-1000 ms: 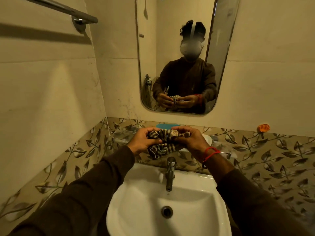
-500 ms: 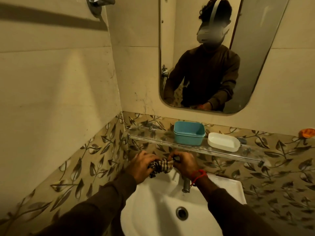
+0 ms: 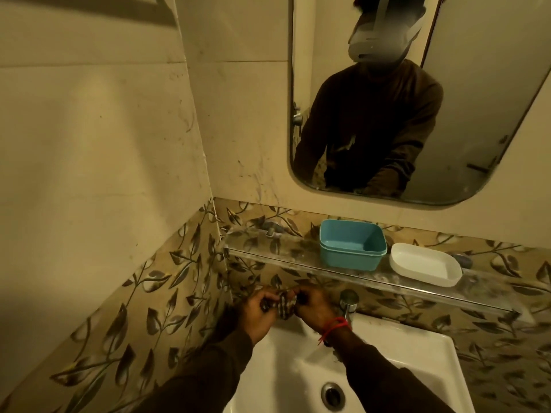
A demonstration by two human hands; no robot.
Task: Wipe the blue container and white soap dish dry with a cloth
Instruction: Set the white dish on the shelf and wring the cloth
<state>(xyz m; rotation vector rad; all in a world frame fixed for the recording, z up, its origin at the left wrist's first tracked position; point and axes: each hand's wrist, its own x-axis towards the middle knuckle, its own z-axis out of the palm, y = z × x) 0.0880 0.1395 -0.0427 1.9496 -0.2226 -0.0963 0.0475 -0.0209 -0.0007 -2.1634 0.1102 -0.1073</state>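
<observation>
Over a white washbasin [image 3: 417, 359] set in the corner of a tiled bathroom, a person readies a cloth for a drying job not yet begun. Above the basin's back rim runs a clear glass shelf [image 3: 268, 251], and on it sit the 2 items to be dried: the blue container [image 3: 351, 248], open side up, stands up and to the right of the hands, and the white soap dish [image 3: 425, 268] lies just beside it, further right along the shelf above the basin's tap [image 3: 348, 302]. Neither item is touched.

At the basin's back left edge, the left hand [image 3: 258, 312] and the right hand [image 3: 316, 308] are both closed around a small checked cloth [image 3: 284, 305], bunched tight between them; a red thread [image 3: 334, 326] circles the right wrist.

The step in hand looks like wringing or gathering the cloth. Done well, it would mean squeezing over the basin so any drips fall there, then folding a flat pad that reaches the container's inner corners. Steadying each light plastic piece with 1 hand while wiping should keep it from sliding off the narrow shelf.
</observation>
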